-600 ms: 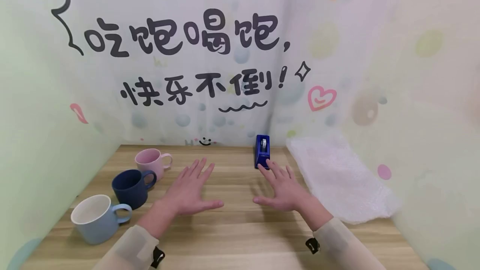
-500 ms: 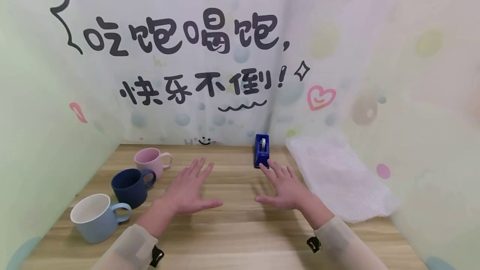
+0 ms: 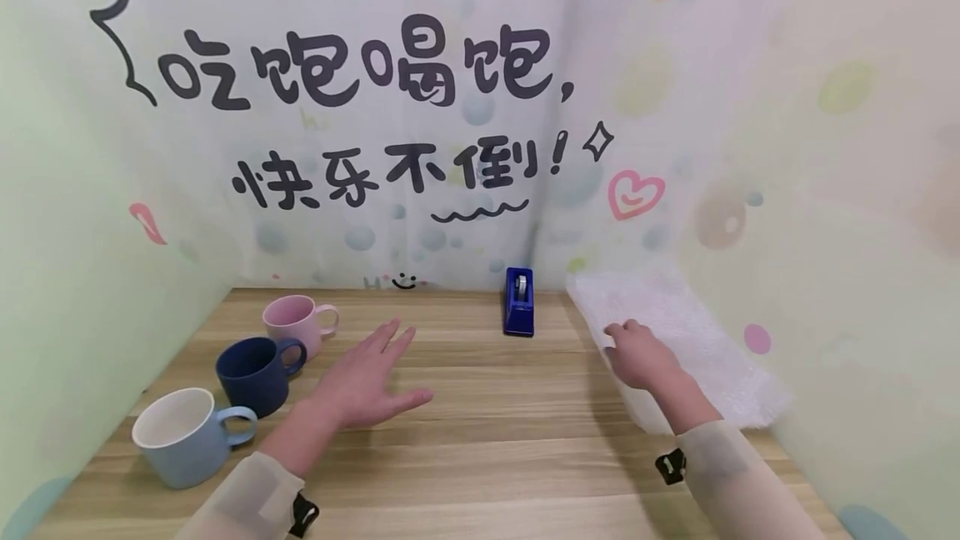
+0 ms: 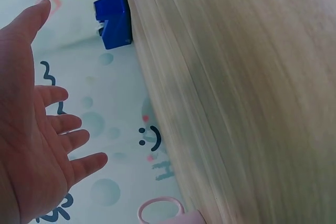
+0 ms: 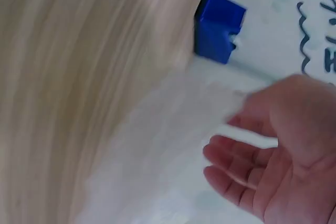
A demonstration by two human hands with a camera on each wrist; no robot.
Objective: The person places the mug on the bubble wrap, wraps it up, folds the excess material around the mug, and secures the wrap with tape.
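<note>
My left hand [image 3: 362, 382] hovers over the table with its fingers spread, holding nothing. Left of it stand a pink mug [image 3: 288, 323], a dark blue mug [image 3: 251, 386] and a light blue mug [image 3: 180, 452], all upright with handles to the right. My right hand [image 3: 641, 357] is over the left part of a sheet of bubble wrap [image 3: 720, 365], its fingers loosely bent and nothing between them. In the right wrist view those fingers appear above the blurred bubble wrap [image 5: 157, 129]; contact cannot be made out. A blue tape dispenser [image 3: 519, 311] stands between the hands, farther back.
The wooden table [image 3: 465, 473] ends at a back wall [image 3: 337, 248] with black lettering. Side walls close it in on the left and right, and the bubble wrap lies near the right one.
My right hand has moved right, from in front of the tape dispenser to over the bubble wrap, and its fingers have bent. The left hand has hardly moved.
</note>
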